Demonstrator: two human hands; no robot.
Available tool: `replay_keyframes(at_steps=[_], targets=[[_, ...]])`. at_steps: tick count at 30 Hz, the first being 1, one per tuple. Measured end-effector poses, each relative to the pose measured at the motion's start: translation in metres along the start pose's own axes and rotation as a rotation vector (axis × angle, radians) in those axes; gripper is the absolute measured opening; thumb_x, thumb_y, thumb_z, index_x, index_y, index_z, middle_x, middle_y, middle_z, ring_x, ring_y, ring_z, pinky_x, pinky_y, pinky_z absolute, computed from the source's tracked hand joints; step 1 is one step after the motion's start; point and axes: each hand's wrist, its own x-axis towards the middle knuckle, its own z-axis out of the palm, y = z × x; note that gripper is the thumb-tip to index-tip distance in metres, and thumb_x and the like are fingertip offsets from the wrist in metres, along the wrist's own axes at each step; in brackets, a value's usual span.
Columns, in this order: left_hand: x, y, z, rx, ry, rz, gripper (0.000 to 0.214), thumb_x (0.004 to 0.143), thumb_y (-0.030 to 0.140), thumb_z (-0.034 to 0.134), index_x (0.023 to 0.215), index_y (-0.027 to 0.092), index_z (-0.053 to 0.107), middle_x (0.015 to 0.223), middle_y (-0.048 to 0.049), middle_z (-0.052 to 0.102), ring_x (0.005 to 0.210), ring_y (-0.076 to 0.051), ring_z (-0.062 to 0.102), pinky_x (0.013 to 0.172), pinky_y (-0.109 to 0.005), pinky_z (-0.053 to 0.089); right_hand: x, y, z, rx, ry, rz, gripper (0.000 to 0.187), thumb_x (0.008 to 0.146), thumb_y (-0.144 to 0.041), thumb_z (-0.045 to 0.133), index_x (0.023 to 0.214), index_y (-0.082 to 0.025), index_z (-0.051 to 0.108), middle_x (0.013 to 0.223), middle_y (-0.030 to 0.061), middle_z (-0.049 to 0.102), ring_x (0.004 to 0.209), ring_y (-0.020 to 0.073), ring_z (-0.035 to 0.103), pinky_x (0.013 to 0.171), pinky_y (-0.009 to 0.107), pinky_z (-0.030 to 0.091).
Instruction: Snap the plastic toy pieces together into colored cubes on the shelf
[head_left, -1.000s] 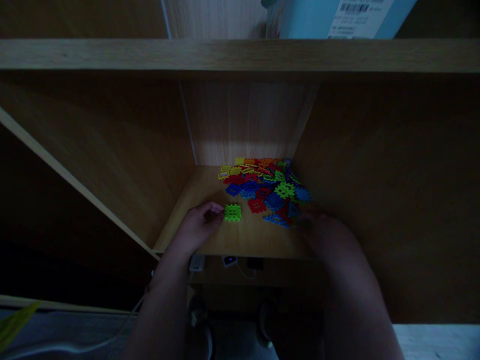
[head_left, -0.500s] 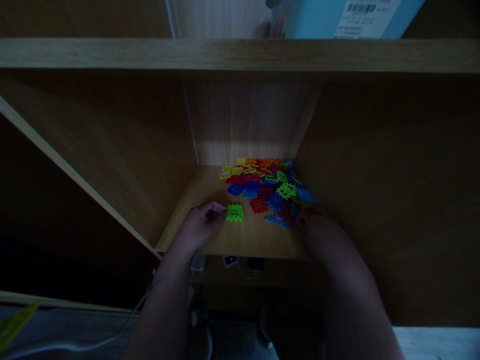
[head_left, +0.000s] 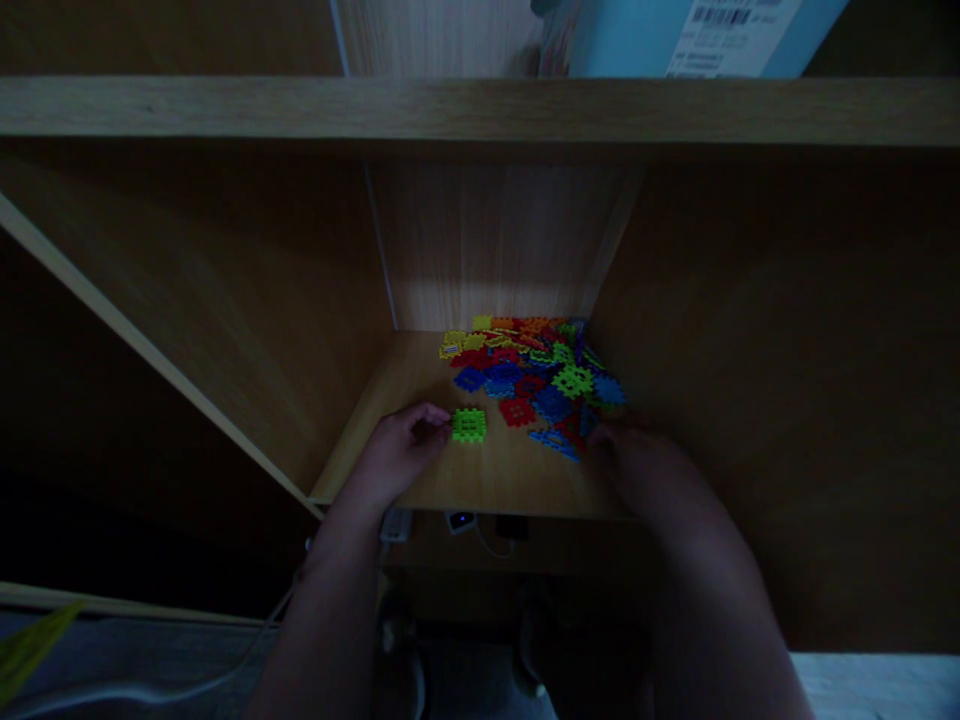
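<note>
On a dim wooden shelf (head_left: 495, 485), the left hand (head_left: 405, 445) pinches a green tile (head_left: 469, 425); right hand (head_left: 641, 465), grip unclear, beside colorful pile (head_left: 529, 383) near front-right corner.

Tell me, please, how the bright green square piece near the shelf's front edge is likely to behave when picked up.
The green square is probably stiff, as its outline looks crisp and unbent. It seems light for its size, given its window-like openings. Lying flat, it appears unlikely to roll, and its toothed edges may help the left grip.
</note>
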Motion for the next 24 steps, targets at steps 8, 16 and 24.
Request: replay_keyframes(at_steps=[8, 16, 24], targets=[[0.0, 0.0, 0.001, -0.022, 0.013, -0.014, 0.018, 0.094, 0.038, 0.067, 0.103, 0.024, 0.075, 0.103, -0.0035, 0.081, 0.096, -0.023, 0.076, 0.089, -0.036, 0.058, 0.001, 0.002, 0.006, 0.0, 0.094, -0.044, 0.028, 0.099, -0.007, 0.048, 0.104, -0.017, 0.075, 0.112, 0.0184, 0.071, 0.102, 0.0295, 0.068, 0.094, 0.043, 0.052], [0.001, -0.003, 0.002, -0.024, 0.005, -0.018, 0.019, 0.095, 0.039, 0.067, 0.103, 0.024, 0.076, 0.103, -0.0033, 0.081, 0.096, -0.024, 0.075, 0.089, -0.036, 0.057, 0.012, -0.01, 0.005, 0.057, 0.184, -0.019, 0.027, 0.108, -0.018, 0.045, 0.105, -0.017, 0.071, 0.109, 0.0159, 0.072, 0.091, 0.0249, 0.069, 0.081, 0.035, 0.051], [0.0, -0.002, 0.001, -0.001, 0.012, 0.006, 0.018, 0.096, 0.038, 0.066, 0.103, 0.024, 0.075, 0.102, -0.0029, 0.081, 0.095, -0.023, 0.075, 0.088, -0.035, 0.057, 0.022, -0.019, 0.002, 0.182, 0.224, 0.011, 0.025, 0.103, -0.017, 0.053, 0.108, -0.019, 0.078, 0.102, 0.0117, 0.08, 0.089, 0.0241, 0.075, 0.079, 0.032, 0.052]])
